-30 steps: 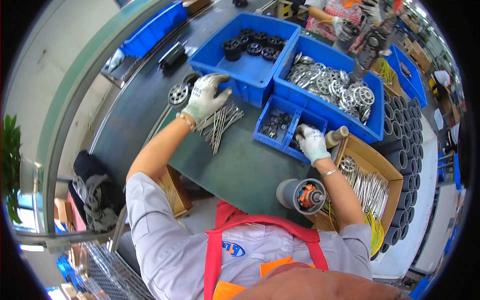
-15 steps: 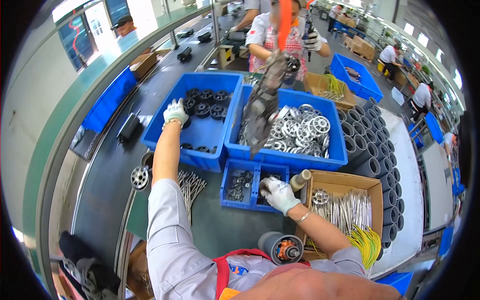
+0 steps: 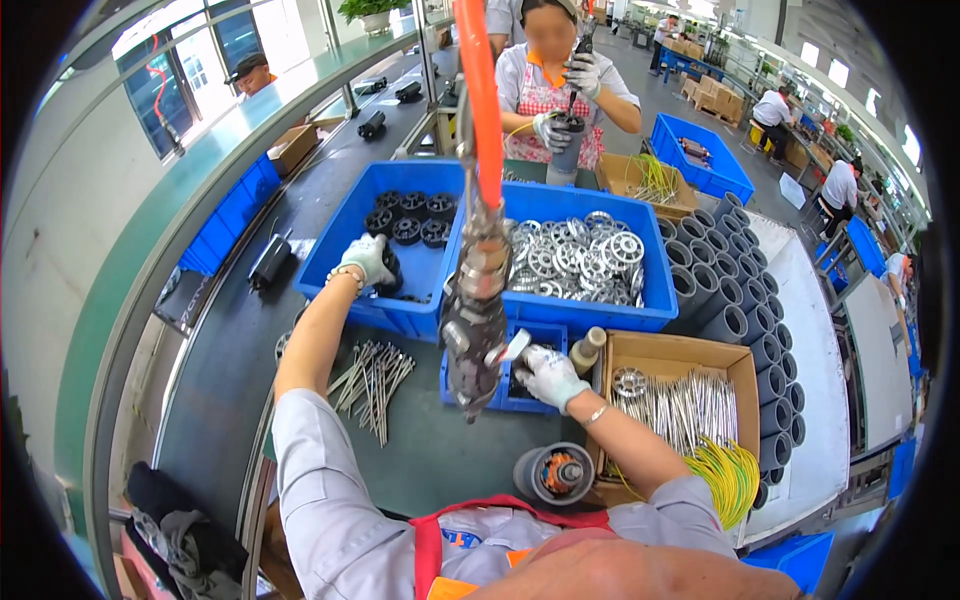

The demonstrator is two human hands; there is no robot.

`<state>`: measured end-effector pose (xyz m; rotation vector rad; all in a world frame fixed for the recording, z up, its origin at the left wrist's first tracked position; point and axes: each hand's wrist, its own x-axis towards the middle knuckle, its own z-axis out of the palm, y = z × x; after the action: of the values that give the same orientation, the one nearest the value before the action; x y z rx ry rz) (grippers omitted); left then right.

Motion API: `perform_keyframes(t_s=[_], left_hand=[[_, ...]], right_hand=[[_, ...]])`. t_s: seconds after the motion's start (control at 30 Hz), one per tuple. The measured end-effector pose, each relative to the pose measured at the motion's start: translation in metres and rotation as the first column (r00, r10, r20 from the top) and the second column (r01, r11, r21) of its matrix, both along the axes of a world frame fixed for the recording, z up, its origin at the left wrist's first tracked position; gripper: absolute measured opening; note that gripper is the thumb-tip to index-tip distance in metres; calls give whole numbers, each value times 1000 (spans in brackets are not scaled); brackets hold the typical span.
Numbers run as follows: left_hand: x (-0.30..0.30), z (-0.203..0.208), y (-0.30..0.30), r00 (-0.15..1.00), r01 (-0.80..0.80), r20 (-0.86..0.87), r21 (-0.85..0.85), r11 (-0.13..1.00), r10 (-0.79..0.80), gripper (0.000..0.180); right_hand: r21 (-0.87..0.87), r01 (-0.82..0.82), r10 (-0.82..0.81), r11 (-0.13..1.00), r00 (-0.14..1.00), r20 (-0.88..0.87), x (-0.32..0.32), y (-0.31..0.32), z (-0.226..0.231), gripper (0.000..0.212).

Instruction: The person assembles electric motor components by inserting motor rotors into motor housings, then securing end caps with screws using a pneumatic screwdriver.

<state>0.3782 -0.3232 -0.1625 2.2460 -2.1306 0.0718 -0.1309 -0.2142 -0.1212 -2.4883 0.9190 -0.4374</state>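
White-gloved left hand [image 3: 368,260] around a half-hidden black part [image 3: 392,275], right hand [image 3: 550,379] grip unclear.

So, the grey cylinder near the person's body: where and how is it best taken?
Probably by its outer wall, with the left hand curved around it from the left: the grey cylinder has a rounded wall, a shaft shows at its open top, and the cardboard box stands close on its right.

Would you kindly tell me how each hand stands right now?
Left hand: curled at a black round part in a blue bin; grip cannot be told.
Right hand: at a small blue compartment; whether holding anything cannot be told.
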Motion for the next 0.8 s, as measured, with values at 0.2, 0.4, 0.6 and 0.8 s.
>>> perform_keyframes(t_s=[0.2, 0.4, 0.6, 0.8], left_hand=[[-167, 173, 161, 811, -184, -582, -345, 920, -56, 83], [-246, 183, 279, 513, -274, -844, -332, 903, -155, 88], [-319, 167, 307, 592, -110, -709, -541, 834, -382, 90], [-378, 201, 308, 665, 201, -421, -695, 691, -617, 92]], right_hand=[[240, 59, -123, 969, 958, 260, -63, 36, 86, 17], [102, -295, 194, 950, 813, 548, -115, 113, 150, 15], [-110, -323, 335, 940, 813, 477, -116, 124, 141, 26], [-320, -360, 463, 876, 814, 351, -129, 127, 150, 49]])
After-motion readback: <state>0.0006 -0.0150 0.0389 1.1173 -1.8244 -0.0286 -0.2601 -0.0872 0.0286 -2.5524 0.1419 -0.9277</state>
